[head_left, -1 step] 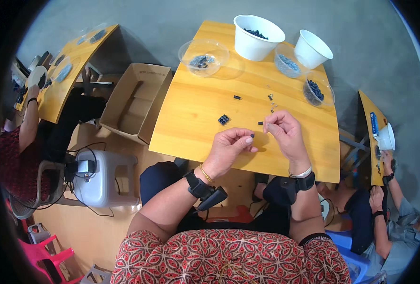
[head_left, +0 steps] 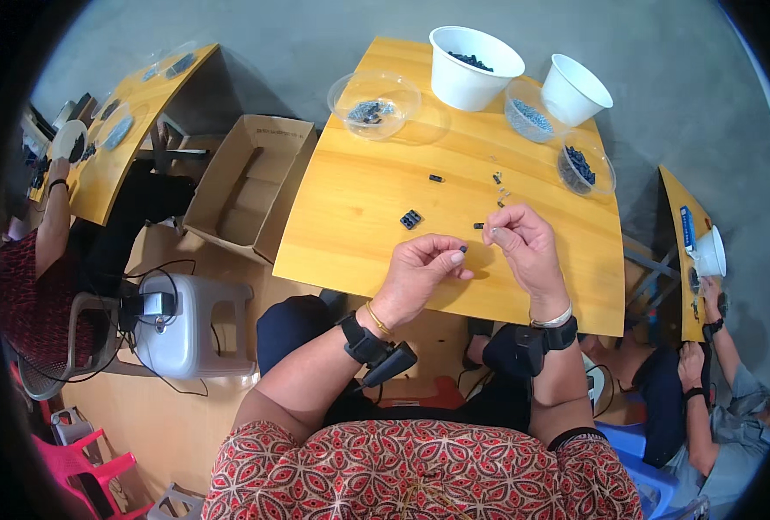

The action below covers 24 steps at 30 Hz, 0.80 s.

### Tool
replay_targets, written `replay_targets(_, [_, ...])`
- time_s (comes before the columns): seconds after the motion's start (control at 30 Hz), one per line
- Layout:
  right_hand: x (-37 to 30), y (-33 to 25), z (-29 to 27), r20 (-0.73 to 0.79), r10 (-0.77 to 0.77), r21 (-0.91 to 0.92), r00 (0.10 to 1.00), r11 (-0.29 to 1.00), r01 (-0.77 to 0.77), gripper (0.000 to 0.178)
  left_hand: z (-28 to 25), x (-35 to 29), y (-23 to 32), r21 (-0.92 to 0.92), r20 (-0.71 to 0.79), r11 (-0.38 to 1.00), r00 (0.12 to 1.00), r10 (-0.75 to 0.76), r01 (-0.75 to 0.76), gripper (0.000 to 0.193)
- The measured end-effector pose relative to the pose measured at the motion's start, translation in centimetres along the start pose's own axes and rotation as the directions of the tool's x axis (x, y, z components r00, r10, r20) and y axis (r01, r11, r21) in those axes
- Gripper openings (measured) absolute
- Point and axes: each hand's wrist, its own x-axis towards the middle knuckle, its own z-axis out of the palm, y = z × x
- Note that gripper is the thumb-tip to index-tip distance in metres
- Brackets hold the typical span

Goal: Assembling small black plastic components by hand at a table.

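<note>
My left hand [head_left: 420, 270] hovers over the near part of the wooden table, thumb and forefinger pinching a small dark plastic piece [head_left: 463, 249]. To its right, my right hand [head_left: 524, 243] is closed in a pinch, with its fingertips apart from the left ones; whatever is between them is too small to make out. A small black part [head_left: 479, 226] lies beside the right fingertips. Farther left on the table sits a black block with several holes [head_left: 411, 219]. Another small black part [head_left: 436, 178] lies beyond it, and several tiny pieces [head_left: 497, 178] lie beyond my right hand.
On the table [head_left: 350, 234], a white bucket [head_left: 463, 82] of dark parts, a second white bucket [head_left: 576, 91] and clear tubs of small parts [head_left: 375, 108], [head_left: 531, 117], [head_left: 583, 165] line the far side. A cardboard box [head_left: 246, 186] stands left. People work at both side tables.
</note>
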Motion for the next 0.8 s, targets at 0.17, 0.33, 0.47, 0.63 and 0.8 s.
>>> replay_targets(0.17, [-0.2, 0.9, -0.3, 0.027, 0.034, 0.205, 0.999, 0.978, -0.038, 0.007, 0.1, 0.0, 0.1, 0.053, 0.01, 0.999, 1.0, 0.0, -0.001, 0.014])
replay_targets(0.33, [-0.1, 0.9, -0.2, 0.062, 0.054, 0.243, 0.997, 0.968, -0.067, 0.006, 0.1, -0.1, 0.0, 0.022, 0.038, 0.999, 0.999, 0.032, -0.033, 0.016])
replay_targets(0.47, [-0.3, 1.1, -0.1, 0.068, 0.05, 0.228, 0.996, 0.972, -0.064, 0.006, -0.2, 0.0, -0.2, 0.014, 0.05, 0.998, 0.997, 0.053, -0.054, 0.015])
replay_targets(0.63, [-0.7, 1.3, -0.1, 0.107, 0.027, 0.169, 0.994, 0.985, -0.045, 0.01, -0.2, 0.0, -0.1, -0.02, 0.066, 0.999, 0.997, 0.045, -0.044, 0.016])
replay_targets(0.8, [-0.6, 1.4, 0.4, 0.103, 0.0, 0.157, 0.995, 0.987, -0.016, 0.009, -0.4, -0.1, 0.0, -0.023, 0.076, 0.999, 0.997, 0.033, -0.031, 0.016])
